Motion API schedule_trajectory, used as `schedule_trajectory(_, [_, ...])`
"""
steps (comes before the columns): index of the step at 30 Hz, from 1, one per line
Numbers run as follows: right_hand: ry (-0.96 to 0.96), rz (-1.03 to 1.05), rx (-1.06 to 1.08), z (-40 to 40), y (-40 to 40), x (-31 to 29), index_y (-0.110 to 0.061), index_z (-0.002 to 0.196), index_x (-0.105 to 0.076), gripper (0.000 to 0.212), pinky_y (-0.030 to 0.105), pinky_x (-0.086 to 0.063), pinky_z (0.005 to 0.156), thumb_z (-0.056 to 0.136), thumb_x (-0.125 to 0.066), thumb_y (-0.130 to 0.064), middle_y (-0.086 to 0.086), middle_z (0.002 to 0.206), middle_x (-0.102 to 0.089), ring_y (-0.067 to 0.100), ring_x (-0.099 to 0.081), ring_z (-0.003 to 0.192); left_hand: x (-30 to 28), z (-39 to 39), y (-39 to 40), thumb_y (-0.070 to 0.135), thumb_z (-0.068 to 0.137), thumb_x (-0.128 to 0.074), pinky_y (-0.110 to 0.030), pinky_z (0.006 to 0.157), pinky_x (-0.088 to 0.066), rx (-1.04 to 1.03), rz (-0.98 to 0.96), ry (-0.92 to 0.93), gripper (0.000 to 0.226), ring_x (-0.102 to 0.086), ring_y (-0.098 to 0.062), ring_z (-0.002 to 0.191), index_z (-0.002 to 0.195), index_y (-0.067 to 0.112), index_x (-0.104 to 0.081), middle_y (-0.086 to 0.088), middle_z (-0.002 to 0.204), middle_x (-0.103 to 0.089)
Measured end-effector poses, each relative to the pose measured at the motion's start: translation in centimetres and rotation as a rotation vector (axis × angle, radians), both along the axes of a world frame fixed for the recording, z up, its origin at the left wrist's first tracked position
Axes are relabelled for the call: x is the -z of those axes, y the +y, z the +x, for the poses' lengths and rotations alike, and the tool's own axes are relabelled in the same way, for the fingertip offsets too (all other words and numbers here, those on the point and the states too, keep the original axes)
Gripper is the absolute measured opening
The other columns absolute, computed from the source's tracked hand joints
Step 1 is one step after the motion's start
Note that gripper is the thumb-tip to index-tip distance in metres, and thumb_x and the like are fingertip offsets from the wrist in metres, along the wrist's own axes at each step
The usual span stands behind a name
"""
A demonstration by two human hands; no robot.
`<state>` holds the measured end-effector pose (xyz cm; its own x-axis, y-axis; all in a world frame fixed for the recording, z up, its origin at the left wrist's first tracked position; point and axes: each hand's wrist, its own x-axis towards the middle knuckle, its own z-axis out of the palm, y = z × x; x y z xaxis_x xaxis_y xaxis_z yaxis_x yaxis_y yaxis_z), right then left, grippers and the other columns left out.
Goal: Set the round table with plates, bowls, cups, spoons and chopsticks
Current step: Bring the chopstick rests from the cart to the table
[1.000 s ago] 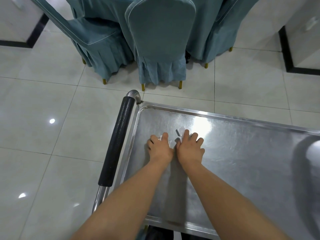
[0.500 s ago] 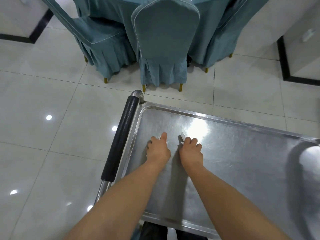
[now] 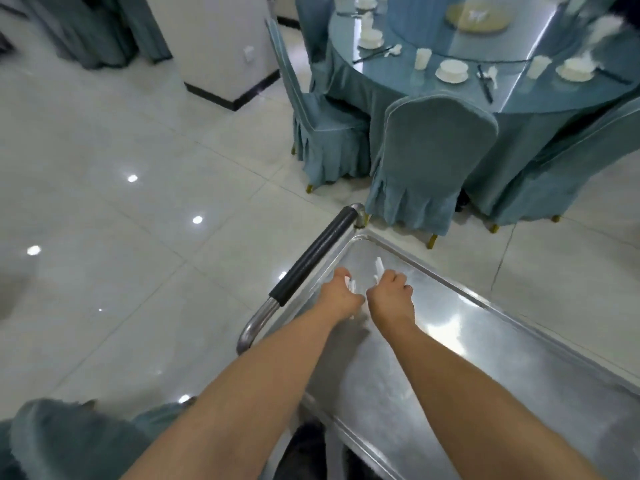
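Observation:
Both my hands are over the near-left corner of a steel cart tray [image 3: 485, 358]. My left hand [image 3: 341, 297] is closed on a small white spoon [image 3: 349, 283], mostly hidden by the fingers. My right hand [image 3: 389, 297] is closed on another white spoon [image 3: 379, 268], whose end sticks up past the knuckles. At the upper right stands the round table [image 3: 519, 102] with a blue cloth and glass top. Places on it hold a bowl on a plate [image 3: 452, 71], a white cup [image 3: 423, 58], black chopsticks [image 3: 485, 83] and a spoon [image 3: 492, 76].
The cart's black padded handle [image 3: 317, 252] runs along its left side. Blue-covered chairs [image 3: 433, 150] ring the table, the nearest one just beyond the cart. A white pillar [image 3: 214, 39] stands at the upper left, over glossy tiled floor. Another covered chair [image 3: 52, 441] is at the bottom left.
My hands, flat on the tray a second ago, have closed on the white spoons. The view has swung up and left, bringing the set table into sight.

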<state>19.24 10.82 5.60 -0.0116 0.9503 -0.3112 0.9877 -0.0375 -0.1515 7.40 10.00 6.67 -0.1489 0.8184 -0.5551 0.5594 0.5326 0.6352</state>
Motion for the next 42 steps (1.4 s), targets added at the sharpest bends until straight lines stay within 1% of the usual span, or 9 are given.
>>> schedule_trajectory(5, [-0.052, 0.126, -0.343, -5.4, -2.3, -5.8, -0.007, 0.130, -0.053, 0.035, 0.040, -0.045, 0.095, 0.095, -0.049, -0.011, 0.019, 0.130, -0.041, 0.034, -0.045, 0.115, -5.5, -5.1, -5.5, 0.028, 0.078, -0.064, -0.024, 0.051, -0.041, -0.261, 0.082, -0.054, 0.042, -0.054, -0.013, 0.073, 0.110, 0.030, -0.037, -0.001, 0.093, -0.055])
schedule_trajectory(9, [-0.153, 0.263, -0.640, -11.4, -6.1, -9.1, -0.009, 0.115, -0.064, 0.027, 0.040, -0.047, 0.090, 0.093, -0.049, -0.006, 0.018, 0.122, -0.043, 0.035, -0.045, 0.109, -8.6, -10.4, -11.5, 0.033, 0.076, -0.066, -0.024, 0.054, -0.042, -0.458, 0.120, -0.034, 0.046, -0.058, -0.020, 0.072, 0.112, 0.028, -0.038, -0.007, 0.096, -0.059])
schedule_trajectory(15, [-0.124, 0.354, -0.969, -21.7, -16.1, -12.2, -0.007, 0.109, -0.062, 0.025, 0.036, -0.048, 0.084, 0.090, -0.048, 0.001, 0.018, 0.118, -0.044, 0.034, -0.046, 0.105, -11.3, -19.5, -24.1, 0.027, 0.077, -0.063, -0.024, 0.051, -0.038, -0.733, 0.159, -0.014, 0.043, -0.051, -0.014, 0.072, 0.111, 0.030, -0.037, 0.001, 0.086, -0.049])
schedule_trajectory(19, [0.057, 0.239, -1.093, -28.2, -25.2, -12.2, -0.005, 0.114, -0.060, 0.031, 0.036, -0.047, 0.079, 0.088, -0.045, 0.005, 0.017, 0.116, -0.044, 0.029, -0.046, 0.102, -11.7, -24.5, -35.2, 0.028, 0.078, -0.061, -0.026, 0.059, -0.045, -0.903, 0.174, -0.042, 0.043, -0.056, -0.019, 0.080, 0.114, 0.030, -0.037, -0.007, 0.101, -0.054])
schedule_trajectory(22, [0.313, 0.066, -0.961, -32.6, -32.9, -12.3, -0.008, 0.126, -0.048, 0.034, 0.038, -0.042, 0.082, 0.092, -0.047, -0.013, 0.012, 0.116, -0.042, 0.016, -0.041, 0.086, -11.5, -27.4, -44.2, 0.029, 0.077, -0.060, -0.026, 0.062, -0.046, -1.042, 0.188, -0.026, 0.047, -0.060, -0.024, 0.089, 0.119, 0.029, -0.037, -0.008, 0.111, -0.054])
schedule_trajectory(25, [0.472, -0.052, -1.007, -36.7, -41.4, -11.7, -0.008, 0.126, -0.043, 0.039, 0.041, -0.042, 0.089, 0.092, -0.049, -0.025, 0.015, 0.125, -0.045, 0.024, -0.046, 0.102, -11.2, -29.6, -54.0, 0.025, 0.077, -0.062, -0.027, 0.061, -0.047, -1.210, 0.211, 0.028, 0.045, -0.058, -0.023, 0.088, 0.116, 0.027, -0.038, -0.008, 0.111, -0.055])
schedule_trajectory(28, [0.465, -0.127, -1.129, -39.3, -49.7, -11.1, -0.007, 0.127, -0.042, 0.042, 0.041, -0.041, 0.091, 0.092, -0.050, -0.028, 0.017, 0.127, -0.044, 0.031, -0.046, 0.116, -10.4, -30.7, -62.8, 0.026, 0.079, -0.066, -0.031, 0.069, -0.047, -1.369, 0.201, 0.066, 0.047, -0.056, -0.023, 0.092, 0.117, 0.024, -0.039, -0.006, 0.105, -0.054])
schedule_trajectory(34, [0.320, -0.142, -1.437, -43.0, -62.4, -10.2, -0.005, 0.128, -0.041, 0.042, 0.039, -0.043, 0.092, 0.093, -0.050, -0.027, 0.016, 0.131, -0.043, 0.036, -0.051, 0.114, -9.7, -30.4, -75.6, 0.016, 0.080, -0.065, -0.017, 0.042, -0.040, -1.644, 0.206, 0.089, 0.039, -0.049, -0.011, 0.064, 0.108, 0.021, -0.039, -0.004, 0.092, -0.053])
schedule_trajectory(42, [0.244, -0.169, -1.746, -46.4, -74.5, -8.8, -0.002, 0.124, -0.043, 0.038, 0.041, -0.043, 0.093, 0.093, -0.050, -0.023, 0.019, 0.128, -0.047, 0.039, -0.053, 0.115, -8.4, -29.3, -87.8, 0.026, 0.078, -0.066, -0.026, 0.067, -0.046, -1.915, 0.076, 0.094, 0.046, -0.057, -0.025, 0.087, 0.118, 0.022, -0.042, -0.005, 0.101, -0.055])
